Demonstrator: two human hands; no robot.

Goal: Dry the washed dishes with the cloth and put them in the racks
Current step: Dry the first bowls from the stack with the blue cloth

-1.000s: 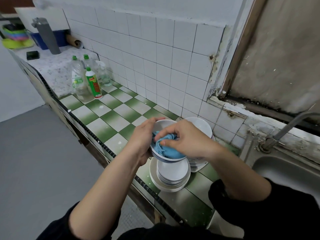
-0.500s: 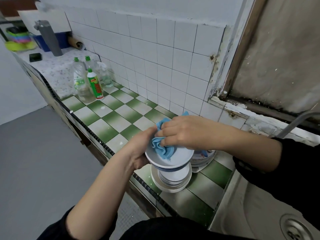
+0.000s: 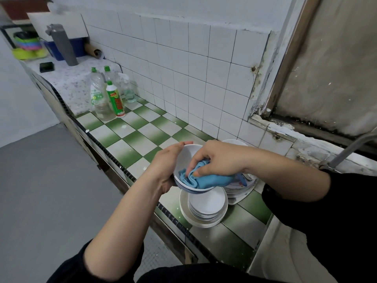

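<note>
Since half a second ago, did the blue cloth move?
Yes. The blue cloth slid away from the tiled wall, down into the bowl, toward the plate stack.

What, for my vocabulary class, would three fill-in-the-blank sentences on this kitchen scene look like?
1. The left hand holds a white ____ by its rim.
2. The right hand presses a ____ cloth into it.
3. Below, a stack of plates stands on a ____-and-white tiled counter.
Missing words: bowl; blue; green.

Black sleeves (image 3: 346, 201) to the elbows; bare forearms (image 3: 122, 217)
</note>
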